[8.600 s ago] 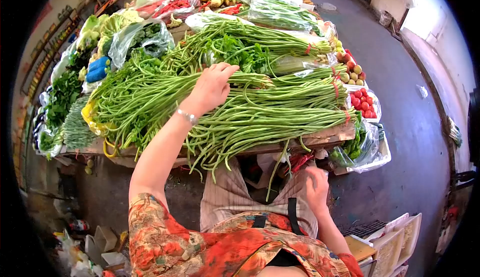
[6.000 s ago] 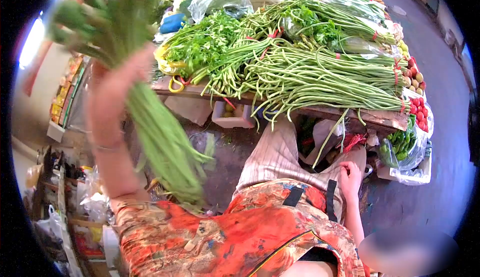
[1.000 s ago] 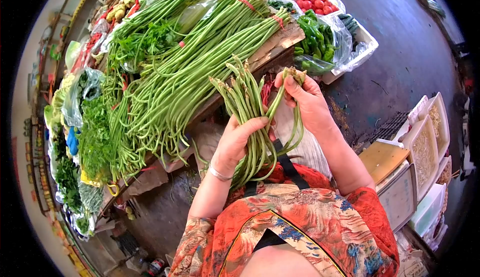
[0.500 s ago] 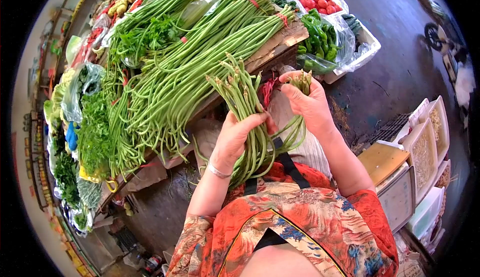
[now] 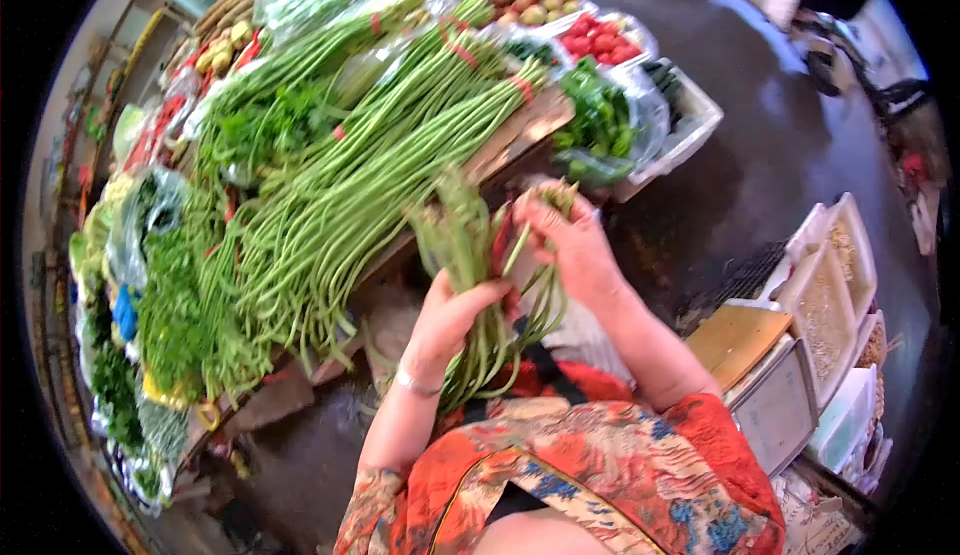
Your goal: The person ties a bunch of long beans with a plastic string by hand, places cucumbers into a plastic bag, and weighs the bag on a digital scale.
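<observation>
At far left, on the worktop (image 5: 528,142), leafy herbs (image 5: 180,300) beside a blue object (image 5: 126,312) and above a yellow wrapper (image 5: 165,388). Next, laid slantwise from lower left to upper right, loose-ended long beans (image 5: 370,185), bound near the upper right ends with red ties (image 5: 460,50).

In front of the worktop edge, at centre: left hand (image 5: 452,317), with a bracelet (image 5: 418,383) at the wrist; fingers closed around the middle of a bunch of long beans (image 5: 452,230), thumb across the front. Long axis of the bunch roughly upright in the view, leaning slightly left at the top; cut ends upward, lower lengths drooping and looping toward the lap.

Just to the right: right hand (image 5: 572,240), fingers pinched together on a few bean ends (image 5: 565,195); exact number not to be told through the blur. Main bunch to the left of these fingers and slightly below, well within the left hand's grasp and so nearer to it; bean lengths hanging between the two hands.

Beyond the right hand, green peppers (image 5: 595,115) in clear plastic, with tomatoes (image 5: 600,40) behind. At far right, a wooden board (image 5: 740,340) beside pale bins (image 5: 818,310).
</observation>
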The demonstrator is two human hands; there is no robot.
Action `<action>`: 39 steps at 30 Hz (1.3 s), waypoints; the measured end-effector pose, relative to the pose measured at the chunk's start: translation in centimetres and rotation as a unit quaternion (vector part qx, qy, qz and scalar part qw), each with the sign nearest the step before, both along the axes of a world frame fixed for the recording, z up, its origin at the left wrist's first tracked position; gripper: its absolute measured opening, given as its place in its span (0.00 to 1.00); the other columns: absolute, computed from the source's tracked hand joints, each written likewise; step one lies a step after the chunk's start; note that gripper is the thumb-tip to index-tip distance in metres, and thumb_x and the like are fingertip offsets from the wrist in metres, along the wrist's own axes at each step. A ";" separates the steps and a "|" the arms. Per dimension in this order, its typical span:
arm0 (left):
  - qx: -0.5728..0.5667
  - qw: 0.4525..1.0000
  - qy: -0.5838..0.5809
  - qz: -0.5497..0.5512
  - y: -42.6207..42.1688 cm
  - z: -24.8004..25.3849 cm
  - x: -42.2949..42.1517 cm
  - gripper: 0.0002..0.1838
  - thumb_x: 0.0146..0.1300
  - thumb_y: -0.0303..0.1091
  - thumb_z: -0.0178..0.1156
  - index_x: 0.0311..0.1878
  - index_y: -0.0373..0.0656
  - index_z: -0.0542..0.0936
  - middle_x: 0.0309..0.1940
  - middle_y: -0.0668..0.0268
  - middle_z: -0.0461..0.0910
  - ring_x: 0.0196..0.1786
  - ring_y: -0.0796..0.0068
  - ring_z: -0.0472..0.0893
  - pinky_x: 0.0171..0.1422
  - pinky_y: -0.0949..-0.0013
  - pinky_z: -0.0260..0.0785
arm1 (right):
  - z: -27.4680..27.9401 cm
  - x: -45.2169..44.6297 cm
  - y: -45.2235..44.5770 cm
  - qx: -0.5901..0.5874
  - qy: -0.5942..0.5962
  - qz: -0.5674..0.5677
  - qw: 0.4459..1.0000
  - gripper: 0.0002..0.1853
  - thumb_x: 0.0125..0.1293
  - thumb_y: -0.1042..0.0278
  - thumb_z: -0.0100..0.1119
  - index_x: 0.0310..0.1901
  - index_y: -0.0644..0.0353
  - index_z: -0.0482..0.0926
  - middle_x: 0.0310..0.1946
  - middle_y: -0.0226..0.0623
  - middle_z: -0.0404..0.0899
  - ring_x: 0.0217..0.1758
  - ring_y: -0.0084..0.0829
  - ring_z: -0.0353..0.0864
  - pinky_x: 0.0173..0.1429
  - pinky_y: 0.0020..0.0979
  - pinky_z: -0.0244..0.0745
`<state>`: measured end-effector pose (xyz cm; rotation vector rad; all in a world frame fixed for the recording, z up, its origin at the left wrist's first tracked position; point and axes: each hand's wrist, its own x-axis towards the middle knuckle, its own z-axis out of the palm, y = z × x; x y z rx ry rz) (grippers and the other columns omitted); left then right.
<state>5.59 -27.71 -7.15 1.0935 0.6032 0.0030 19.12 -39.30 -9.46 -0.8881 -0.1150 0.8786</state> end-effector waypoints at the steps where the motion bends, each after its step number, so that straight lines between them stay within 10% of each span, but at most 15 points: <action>1: -0.034 0.999 -0.010 0.022 -0.1 0.3 -0.1 0.09 0.61 0.25 0.60 0.44 0.34 0.77 0.31 0.60 0.82 0.31 0.69 0.83 0.38 0.69 0.76 | 0.1 0.1 -0.1 0.011 -0.006 -0.006 1.000 0.03 0.66 0.66 0.61 0.39 0.51 0.77 0.31 0.24 0.80 0.31 0.17 0.78 0.34 0.21 0.73; 5: -0.014 0.997 -0.042 0.065 0.0 0.0 0.0 0.08 0.60 0.22 0.59 0.42 0.34 0.75 0.34 0.57 0.83 0.37 0.65 0.84 0.42 0.66 0.77 | -0.7 0.6 -0.6 0.029 0.012 0.005 1.000 0.08 0.71 0.65 0.49 0.32 0.54 0.69 0.18 0.26 0.67 0.18 0.20 0.66 0.22 0.20 0.58; 10: -0.005 0.999 -0.018 0.028 -0.2 -0.5 -0.1 0.07 0.59 0.22 0.60 0.41 0.36 0.75 0.27 0.62 0.78 0.28 0.70 0.79 0.34 0.69 0.73 | -1.6 0.3 -1.0 0.003 -0.018 0.040 0.999 0.06 0.68 0.67 0.60 0.42 0.57 0.76 0.22 0.19 0.67 0.19 0.12 0.60 0.22 0.18 0.53; 39: 0.005 0.996 -0.061 0.067 -0.3 -1.3 -0.6 0.13 0.59 0.26 0.65 0.46 0.38 0.77 0.31 0.63 0.81 0.29 0.73 0.80 0.33 0.72 0.73 | -3.2 -1.3 -0.3 0.068 -0.001 0.026 0.997 0.09 0.71 0.60 0.56 0.40 0.56 0.80 0.33 0.33 0.83 0.22 0.16 0.68 0.26 0.19 0.61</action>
